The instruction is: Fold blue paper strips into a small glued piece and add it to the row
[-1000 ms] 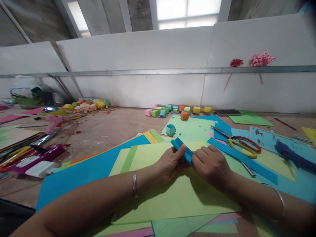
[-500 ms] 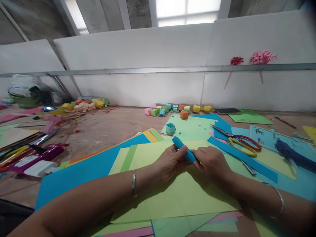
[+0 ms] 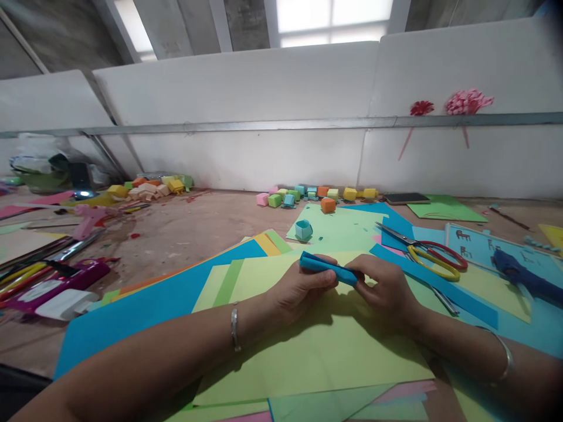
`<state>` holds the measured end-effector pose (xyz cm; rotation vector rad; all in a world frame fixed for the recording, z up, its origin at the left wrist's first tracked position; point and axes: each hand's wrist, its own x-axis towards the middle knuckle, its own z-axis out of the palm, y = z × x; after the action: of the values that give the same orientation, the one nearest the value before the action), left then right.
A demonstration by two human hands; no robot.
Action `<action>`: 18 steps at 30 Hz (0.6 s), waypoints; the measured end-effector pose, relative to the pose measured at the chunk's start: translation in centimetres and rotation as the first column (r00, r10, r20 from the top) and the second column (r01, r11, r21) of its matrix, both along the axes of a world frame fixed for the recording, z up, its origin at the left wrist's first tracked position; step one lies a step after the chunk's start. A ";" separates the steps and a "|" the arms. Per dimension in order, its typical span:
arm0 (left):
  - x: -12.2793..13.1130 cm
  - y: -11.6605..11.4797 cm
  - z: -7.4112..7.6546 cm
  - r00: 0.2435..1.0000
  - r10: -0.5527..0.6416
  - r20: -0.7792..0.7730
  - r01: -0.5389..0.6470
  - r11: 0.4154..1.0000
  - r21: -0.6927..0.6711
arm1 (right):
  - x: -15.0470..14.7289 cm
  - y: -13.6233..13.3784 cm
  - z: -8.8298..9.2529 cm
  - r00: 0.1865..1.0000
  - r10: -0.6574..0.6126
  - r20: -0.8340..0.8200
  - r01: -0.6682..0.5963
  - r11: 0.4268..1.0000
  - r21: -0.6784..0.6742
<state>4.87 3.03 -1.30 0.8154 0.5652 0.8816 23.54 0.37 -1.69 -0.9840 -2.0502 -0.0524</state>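
Note:
A folded strip of blue paper [image 3: 328, 268] is held between both hands above a pale green sheet [image 3: 316, 346]. My left hand [image 3: 299, 290] pinches its left part with thumb and fingers closed. My right hand [image 3: 382, 290] grips its right end, fingers curled round it. The strip lies nearly level, its free left end pointing left. Both wrists wear a thin metal bangle.
Sheets of blue [image 3: 153, 305], green and yellow paper cover the wooden table [image 3: 197, 223]. Scissors with red and yellow handles [image 3: 428, 252] lie to the right, beside a blue glue gun [image 3: 521, 275]. Small paper cubes [image 3: 321, 196] line the back wall. A tiny blue paper box [image 3: 303, 230] sits ahead. Pens and tools [image 3: 53, 281] lie left.
The blue strip has been turned from slanting up-left to nearly level, and looks flatter and more tightly folded. Both hands stayed in place, the fingers shifting along the strip.

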 end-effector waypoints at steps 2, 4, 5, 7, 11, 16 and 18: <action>-0.2 0.2 0.2 0.998 0.034 -0.054 -0.030 0.997 0.068 | 0.2 0.0 0.3 0.998 0.002 -0.060 -0.001 1.000 0.017; -0.5 0.7 0.2 0.989 0.110 -0.103 -0.094 0.985 0.143 | 0.4 0.3 0.5 0.995 -0.022 -0.093 0.021 1.000 -0.012; -0.6 1.0 0.2 0.981 0.150 -0.121 -0.128 0.976 0.177 | 0.5 0.4 0.5 0.993 -0.042 -0.107 0.037 0.998 -0.041; -0.7 1.5 0.1 0.967 0.213 -0.142 -0.177 0.957 0.232 | 0.7 0.8 0.5 0.987 -0.082 -0.135 0.066 0.991 -0.117; -0.5 1.6 0.0 0.969 0.228 -0.100 -0.202 0.955 0.215 | 0.7 1.1 0.1 0.972 -0.123 -0.199 0.065 0.959 -0.277; 0.4 -0.4 0.1 0.985 0.156 0.073 -0.149 0.984 -0.095 | -0.1 0.7 -0.5 0.975 -0.153 -0.162 0.125 0.977 -0.171; 0.8 -1.2 0.2 0.981 0.161 0.111 -0.136 0.968 -0.210 | -0.4 0.5 -0.6 0.991 -0.104 -0.079 0.109 0.992 0.060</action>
<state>5.67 1.82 -1.09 0.5336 0.5983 0.9888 23.14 0.85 -2.24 -1.0386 -1.9143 -0.1345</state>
